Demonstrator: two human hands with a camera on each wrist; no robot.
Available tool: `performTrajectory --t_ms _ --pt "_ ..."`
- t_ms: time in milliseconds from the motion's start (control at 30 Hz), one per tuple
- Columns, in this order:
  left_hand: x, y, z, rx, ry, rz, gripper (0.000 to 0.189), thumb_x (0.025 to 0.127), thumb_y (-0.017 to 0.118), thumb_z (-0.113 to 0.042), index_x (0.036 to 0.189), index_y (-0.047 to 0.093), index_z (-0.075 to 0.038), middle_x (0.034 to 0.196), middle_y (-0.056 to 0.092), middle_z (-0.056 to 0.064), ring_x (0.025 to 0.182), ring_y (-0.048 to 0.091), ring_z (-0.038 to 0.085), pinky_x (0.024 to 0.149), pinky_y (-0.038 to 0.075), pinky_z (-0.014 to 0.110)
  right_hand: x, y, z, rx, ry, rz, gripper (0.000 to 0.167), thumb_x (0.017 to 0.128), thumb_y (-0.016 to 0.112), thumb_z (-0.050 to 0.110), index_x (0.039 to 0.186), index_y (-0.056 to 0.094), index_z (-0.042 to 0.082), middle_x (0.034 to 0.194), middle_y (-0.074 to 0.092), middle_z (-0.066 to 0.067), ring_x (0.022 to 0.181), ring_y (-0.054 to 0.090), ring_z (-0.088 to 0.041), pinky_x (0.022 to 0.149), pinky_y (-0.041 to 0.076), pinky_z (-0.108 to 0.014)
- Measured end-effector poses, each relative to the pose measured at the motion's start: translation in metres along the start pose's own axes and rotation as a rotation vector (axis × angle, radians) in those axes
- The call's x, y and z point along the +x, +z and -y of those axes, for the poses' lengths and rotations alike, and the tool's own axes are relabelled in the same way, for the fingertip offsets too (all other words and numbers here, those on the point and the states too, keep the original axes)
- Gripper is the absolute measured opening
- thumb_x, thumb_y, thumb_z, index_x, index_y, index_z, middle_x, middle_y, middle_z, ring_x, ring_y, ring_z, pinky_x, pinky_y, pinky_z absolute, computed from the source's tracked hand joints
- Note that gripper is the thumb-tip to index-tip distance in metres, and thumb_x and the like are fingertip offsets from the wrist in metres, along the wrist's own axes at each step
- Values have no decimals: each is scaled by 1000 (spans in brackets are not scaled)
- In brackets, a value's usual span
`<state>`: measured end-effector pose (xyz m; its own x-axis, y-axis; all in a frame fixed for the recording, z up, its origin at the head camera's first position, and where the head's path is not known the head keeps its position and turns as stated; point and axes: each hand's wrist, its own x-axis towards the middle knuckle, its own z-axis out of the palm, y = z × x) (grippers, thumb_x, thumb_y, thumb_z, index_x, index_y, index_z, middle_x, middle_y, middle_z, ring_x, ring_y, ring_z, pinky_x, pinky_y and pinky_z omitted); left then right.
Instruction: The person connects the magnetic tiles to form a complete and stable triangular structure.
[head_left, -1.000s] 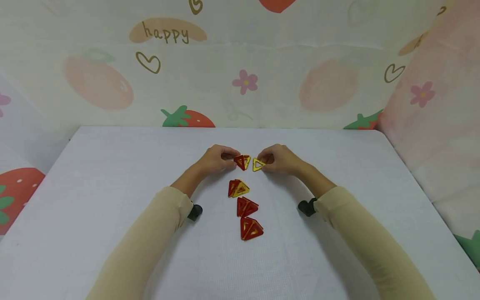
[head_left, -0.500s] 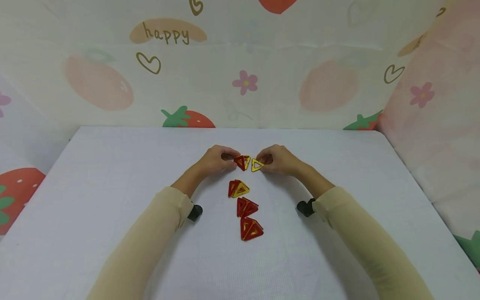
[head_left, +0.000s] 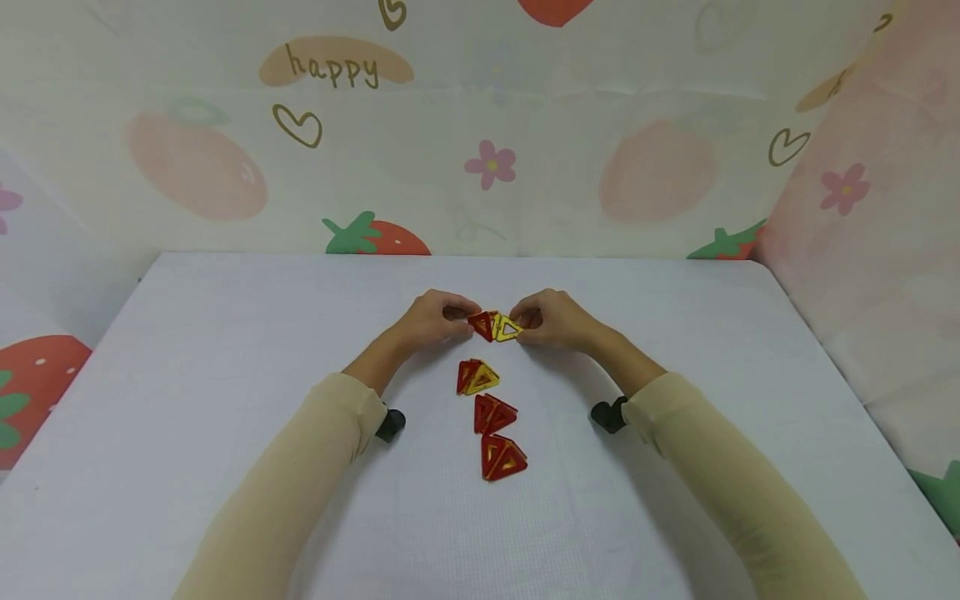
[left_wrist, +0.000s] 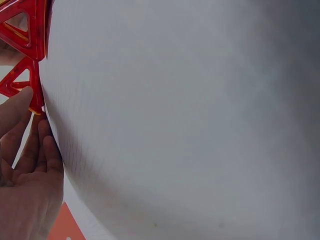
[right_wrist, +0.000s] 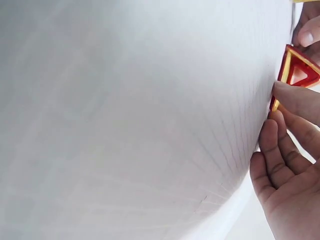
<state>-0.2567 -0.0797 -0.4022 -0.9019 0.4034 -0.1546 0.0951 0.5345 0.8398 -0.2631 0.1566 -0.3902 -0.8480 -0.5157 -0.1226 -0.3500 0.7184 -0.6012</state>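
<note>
Near the back middle of the table, my left hand (head_left: 431,321) pinches a red triangle magnetic tile (head_left: 482,324) that belongs to a small red-and-yellow group standing on the cloth. The thumb presses its near face in the left wrist view, where the tile (left_wrist: 35,92) looks red and see-through. From the other side my right hand (head_left: 558,321) pinches a yellow triangle magnetic tile (head_left: 507,328) by its right corner. That tile meets the group, with no gap visible between them. How the group's rear sides join is hidden.
Nearer to me, a red-and-yellow triangle pyramid (head_left: 477,377) and two red pyramids, one in the middle (head_left: 494,414) and one at the front (head_left: 503,457), stand in a rough column on the white table (head_left: 225,333). A printed cloth wall (head_left: 480,100) rises behind the table.
My right hand has moved slightly left, bringing the yellow tile from a small gap up against the red-and-yellow group. The left hand has stayed in place.
</note>
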Motion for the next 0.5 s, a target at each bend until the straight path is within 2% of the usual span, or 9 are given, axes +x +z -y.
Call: performTrajectory --t_ms 500 --pt "1 2 1 15 19 -23 33 94 66 -6 127 66 1 124 66 15 113 59 26 102 47 38 2 3 1 -2 -3 -7 29 88 74 6 116 71 -1 101 69 -10 89 58 -21 80 51 -30"
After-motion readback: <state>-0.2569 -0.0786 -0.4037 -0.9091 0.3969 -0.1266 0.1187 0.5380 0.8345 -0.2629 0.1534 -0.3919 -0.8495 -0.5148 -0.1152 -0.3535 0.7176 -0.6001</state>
